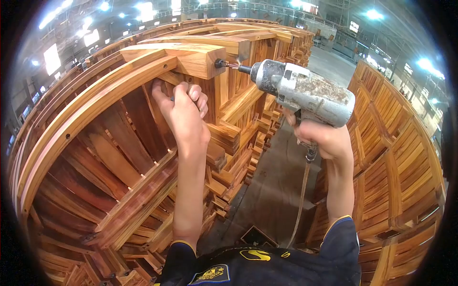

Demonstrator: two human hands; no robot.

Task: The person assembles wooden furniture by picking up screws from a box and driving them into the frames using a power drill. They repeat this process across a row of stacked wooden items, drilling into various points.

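Note:
My right hand (324, 137) is wrapped round the grip of a worn grey air impact driver (312, 93), held level with a finger at its trigger. The driver's bit (244, 69) points left at a dark bolt head (220, 63) in the end of a thick wooden block (202, 59). Just below that block, my left hand (183, 112) is closed with its fingers curled, close under the curved wooden rail (107, 88). A small dark bit shows between those fingers, but I cannot make out what it is.
Slatted wooden furniture pieces stand in a long row behind the rail. More slatted panels (389, 162) rise at the right. An air hose (301, 202) hangs from the driver towards the floor (267, 181). Dark holes dot the rail.

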